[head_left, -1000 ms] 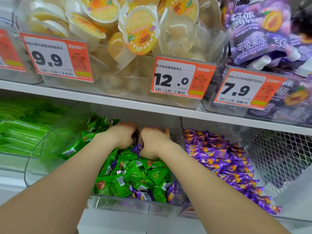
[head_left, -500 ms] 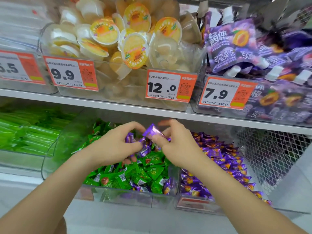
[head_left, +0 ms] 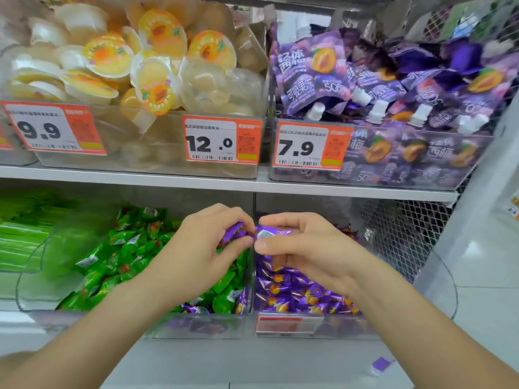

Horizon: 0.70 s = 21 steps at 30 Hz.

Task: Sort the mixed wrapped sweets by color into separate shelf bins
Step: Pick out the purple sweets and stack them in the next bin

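Observation:
Two clear bins stand side by side on the lower shelf. The left bin (head_left: 196, 329) holds green wrapped sweets (head_left: 118, 248) with a few purple ones (head_left: 193, 308) mixed in at its front. The right bin (head_left: 438, 276) holds purple wrapped sweets (head_left: 295, 293). My left hand (head_left: 202, 248) is closed on purple sweets (head_left: 234, 233) above the divider between the bins. My right hand (head_left: 303, 242) pinches a purple sweet (head_left: 269, 231) just to the right, over the purple bin. The two hands almost touch.
The upper shelf carries bins of yellow jelly cups (head_left: 151, 74) and purple drink pouches (head_left: 379, 88), with orange price tags (head_left: 222, 140) on their fronts. Green stick packs (head_left: 22, 237) fill a bin at far left. A wire mesh panel (head_left: 404, 234) closes the right. One purple sweet (head_left: 380, 364) lies on the floor.
Both hands rose out of the green bin holding purple sweets and shifted right, toward the divider and the purple bin. The camera view also moved closer and to the right.

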Each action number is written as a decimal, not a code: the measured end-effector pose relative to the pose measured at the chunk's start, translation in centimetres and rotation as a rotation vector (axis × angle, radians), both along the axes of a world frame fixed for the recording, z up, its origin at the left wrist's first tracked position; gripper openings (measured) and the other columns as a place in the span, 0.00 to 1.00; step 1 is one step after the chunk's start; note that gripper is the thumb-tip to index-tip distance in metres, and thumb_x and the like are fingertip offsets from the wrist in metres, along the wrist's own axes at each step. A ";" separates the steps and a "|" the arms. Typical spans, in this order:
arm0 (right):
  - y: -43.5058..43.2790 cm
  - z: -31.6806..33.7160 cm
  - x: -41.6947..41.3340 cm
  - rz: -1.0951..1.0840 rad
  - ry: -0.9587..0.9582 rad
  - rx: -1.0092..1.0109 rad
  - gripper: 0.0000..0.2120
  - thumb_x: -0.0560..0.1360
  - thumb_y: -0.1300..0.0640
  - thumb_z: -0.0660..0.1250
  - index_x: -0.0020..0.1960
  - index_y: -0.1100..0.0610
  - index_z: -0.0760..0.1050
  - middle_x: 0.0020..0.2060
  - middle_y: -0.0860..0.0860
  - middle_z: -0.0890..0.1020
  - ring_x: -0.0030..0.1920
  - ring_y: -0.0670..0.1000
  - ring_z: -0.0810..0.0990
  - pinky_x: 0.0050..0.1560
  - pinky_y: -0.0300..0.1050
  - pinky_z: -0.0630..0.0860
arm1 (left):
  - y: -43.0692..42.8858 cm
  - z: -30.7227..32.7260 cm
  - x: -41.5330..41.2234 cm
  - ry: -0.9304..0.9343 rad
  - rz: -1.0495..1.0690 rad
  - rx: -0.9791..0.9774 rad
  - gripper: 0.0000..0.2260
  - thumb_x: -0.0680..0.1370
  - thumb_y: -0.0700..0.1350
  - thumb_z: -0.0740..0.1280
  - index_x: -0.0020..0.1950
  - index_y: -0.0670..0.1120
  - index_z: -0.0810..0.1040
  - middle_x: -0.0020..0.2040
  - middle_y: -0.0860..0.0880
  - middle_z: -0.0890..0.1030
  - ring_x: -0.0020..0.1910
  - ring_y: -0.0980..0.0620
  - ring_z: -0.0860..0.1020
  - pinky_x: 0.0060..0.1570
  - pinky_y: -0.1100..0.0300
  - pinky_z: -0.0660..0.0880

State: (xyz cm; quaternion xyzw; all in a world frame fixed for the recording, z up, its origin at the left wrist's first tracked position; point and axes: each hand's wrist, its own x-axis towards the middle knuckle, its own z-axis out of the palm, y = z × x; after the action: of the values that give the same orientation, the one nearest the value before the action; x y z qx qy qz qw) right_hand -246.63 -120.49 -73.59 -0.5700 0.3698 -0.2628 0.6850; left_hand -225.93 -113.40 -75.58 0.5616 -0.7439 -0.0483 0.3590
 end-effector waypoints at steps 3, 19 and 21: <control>-0.6 0.0 -1.2 0.011 -0.031 0.045 0.25 0.69 0.74 0.77 0.64 0.62 0.79 0.41 0.56 0.86 0.41 0.53 0.82 0.55 0.53 0.74 | -0.5 0.2 -1.0 -0.005 -0.001 -0.010 0.08 0.77 0.52 0.74 0.55 0.58 0.80 0.49 0.60 0.79 0.52 0.60 0.78 0.52 0.68 0.71; -5.3 -2.1 -8.2 -0.117 0.643 -0.865 0.06 0.77 0.52 0.75 0.54 0.48 0.86 0.41 0.41 0.86 0.46 0.44 0.84 0.53 0.45 0.80 | -3.1 -0.3 -5.9 0.012 0.074 0.102 0.06 0.77 0.50 0.76 0.50 0.59 0.83 0.45 0.56 0.77 0.44 0.61 0.76 0.45 0.72 0.68; -6.9 -3.5 -9.3 -0.213 0.798 -0.926 0.06 0.80 0.51 0.72 0.56 0.48 0.84 0.42 0.42 0.84 0.49 0.50 0.82 0.54 0.48 0.78 | -3.4 -0.8 -6.0 -0.005 0.070 0.136 0.07 0.77 0.47 0.76 0.50 0.60 0.83 0.47 0.57 0.76 0.45 0.61 0.76 0.46 0.72 0.68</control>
State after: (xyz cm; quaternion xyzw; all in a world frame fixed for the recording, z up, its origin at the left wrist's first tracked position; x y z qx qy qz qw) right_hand -255.95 -127.43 -77.07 -0.8225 0.4998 -0.2293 0.1454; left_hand -231.93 -116.81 -76.41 0.6107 -0.7196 -0.0849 0.3196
